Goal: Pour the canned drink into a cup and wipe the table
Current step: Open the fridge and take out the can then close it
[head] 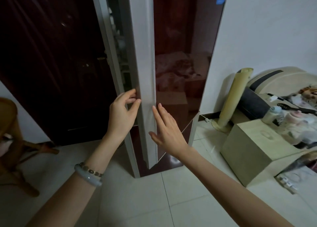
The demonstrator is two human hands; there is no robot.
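Pretty dim overall, upper left nearly black. Brighter on the right, off the white wall and pale floor tiles. Faint reflections in the glossy dark-red panel. Soft focus, wide-angle bending at edges.

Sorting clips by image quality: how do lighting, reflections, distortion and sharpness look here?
Head view: dim, flat indoor light, darkest at left; glossy red door mirrors a room, with no harsh glare; the wide-angle lens tilts the white door edge and the wall; left hand gripping that edge and open right hand look slightly soft.

Left hand, right hand at door
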